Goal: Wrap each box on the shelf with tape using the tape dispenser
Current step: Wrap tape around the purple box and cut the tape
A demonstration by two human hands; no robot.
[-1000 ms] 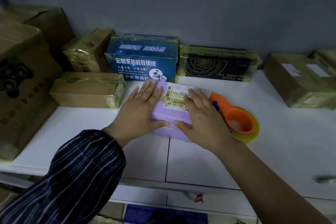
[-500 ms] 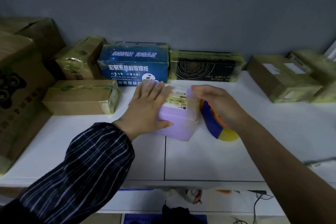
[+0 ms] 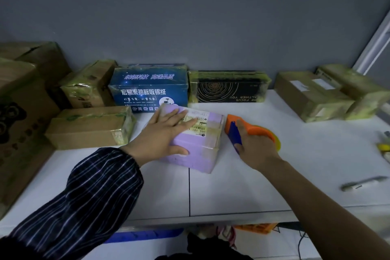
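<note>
A purple box (image 3: 196,154) with a white shipping label and a band of yellowish tape over its right end lies on the white shelf (image 3: 242,186). My left hand (image 3: 166,133) rests flat on the box top, thumb against its front face. My right hand (image 3: 255,148) grips the orange and blue tape dispenser (image 3: 234,131) just right of the box, its orange end close to the box's right side. The yellow tape roll (image 3: 278,142) shows behind my fingers.
Taped boxes line the back wall: a blue box (image 3: 152,88), a black box (image 3: 228,86), brown boxes at left (image 3: 88,126) and right (image 3: 310,95). A large carton (image 3: 19,116) stands far left. Small items (image 3: 363,182) lie at the right edge.
My right hand left the box top, took the tape dispenser and now holds it at the box's right side. My left hand stayed flat on the box.
</note>
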